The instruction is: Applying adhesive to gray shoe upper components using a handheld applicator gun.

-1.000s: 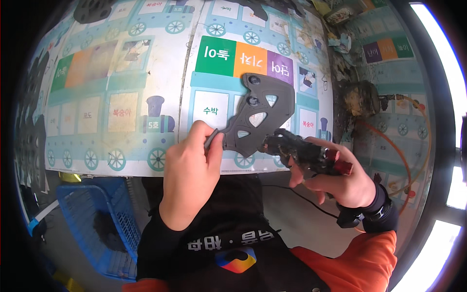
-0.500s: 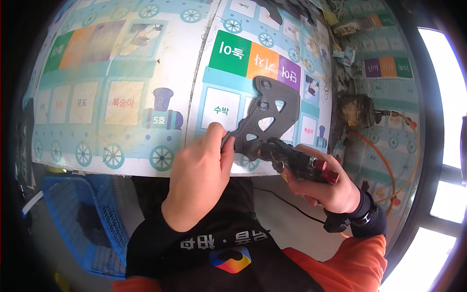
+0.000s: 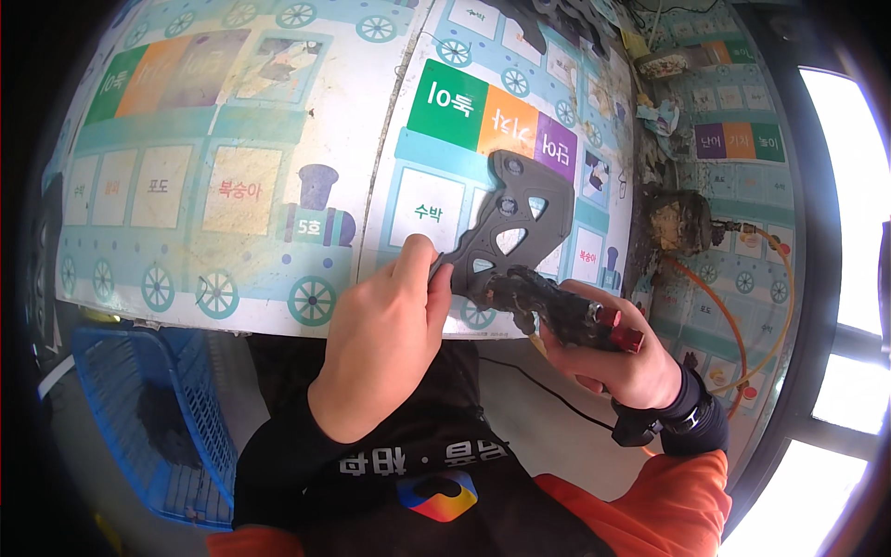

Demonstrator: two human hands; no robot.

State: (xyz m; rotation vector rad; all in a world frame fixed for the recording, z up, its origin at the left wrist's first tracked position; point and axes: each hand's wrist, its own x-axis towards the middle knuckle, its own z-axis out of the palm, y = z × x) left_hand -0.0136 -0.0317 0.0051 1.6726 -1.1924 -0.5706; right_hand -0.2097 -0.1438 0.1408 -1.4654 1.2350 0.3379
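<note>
My left hand pinches the lower left end of a dark grey moulded bracket between thumb and fingers. The bracket is flat, with round bosses and several cut-out windows, and is held over the table's near edge. In my right hand is a worn, dirty black hand tool with two red round ends. The tool's front end meets the bracket's lower edge close to my left fingers. Its exact contact point is hard to make out, and its underside is hidden by my palm.
A table with a train-patterned cover carries more dark parts at its far edge. To the right sit a grimy dark device and an orange hose. A blue plastic basket, holding something dark, stands at lower left.
The whole view has shifted slightly. Both hands, the bracket and the tool keep nearly the same positions relative to each other.
</note>
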